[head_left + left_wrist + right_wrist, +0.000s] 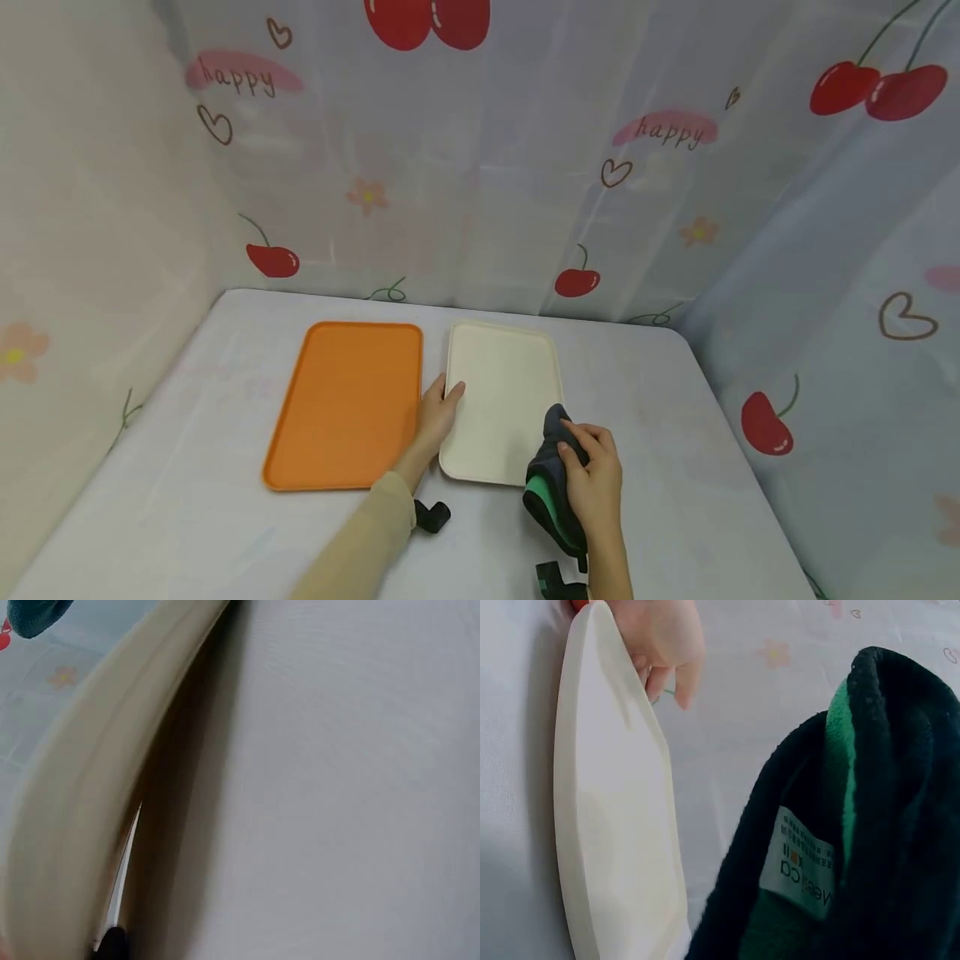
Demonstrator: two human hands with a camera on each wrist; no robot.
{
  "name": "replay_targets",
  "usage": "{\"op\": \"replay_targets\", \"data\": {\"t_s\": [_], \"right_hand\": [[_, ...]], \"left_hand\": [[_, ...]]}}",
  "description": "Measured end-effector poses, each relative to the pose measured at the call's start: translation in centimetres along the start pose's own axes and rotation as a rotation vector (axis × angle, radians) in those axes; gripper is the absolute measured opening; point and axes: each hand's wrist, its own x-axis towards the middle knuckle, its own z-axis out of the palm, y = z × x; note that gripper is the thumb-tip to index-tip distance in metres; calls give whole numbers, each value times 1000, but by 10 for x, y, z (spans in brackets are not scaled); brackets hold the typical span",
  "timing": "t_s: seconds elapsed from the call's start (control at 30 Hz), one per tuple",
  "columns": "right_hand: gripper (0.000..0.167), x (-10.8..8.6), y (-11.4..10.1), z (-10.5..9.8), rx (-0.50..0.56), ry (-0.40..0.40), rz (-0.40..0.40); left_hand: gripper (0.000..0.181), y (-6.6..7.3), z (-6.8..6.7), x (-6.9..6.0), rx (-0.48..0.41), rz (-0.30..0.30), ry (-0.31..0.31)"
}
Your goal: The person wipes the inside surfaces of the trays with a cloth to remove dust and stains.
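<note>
A cream tray lies on the table in the head view. My left hand grips its left edge, with the thumb over the rim. My right hand holds a folded dark blue and green cloth over the tray's near right corner. In the right wrist view, the cloth is fuzzy and layered, with a white printed label. The left hand shows there at the far end of the tray. A bit of cloth appears at the left wrist view's top corner.
An orange tray lies left of the cream one, under my left forearm. The white table extends to the right. Printed curtains with cherries, hearts and flowers hang behind and at the sides. Each wrist bears a black camera mount.
</note>
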Motion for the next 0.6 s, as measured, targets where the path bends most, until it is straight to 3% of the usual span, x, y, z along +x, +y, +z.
{"op": "replay_targets", "data": {"t_s": [0.1, 0.2, 0.37, 0.47, 0.6], "right_hand": [[32, 1, 0, 2, -5, 3, 9], [31, -5, 0, 5, -5, -1, 11], [31, -7, 1, 8, 1, -3, -4], [31, -6, 2, 8, 7, -11, 5], [31, -6, 0, 7, 16, -10, 18]], "left_hand": [[67, 2, -1, -3, 47, 39, -63], [64, 1, -6, -12, 83, 119, -76], [54, 11, -19, -21, -12, 255, -56], [51, 17, -34, -24, -69, 283, -27], [52, 18, -64, -23, -43, 305, 32]]}}
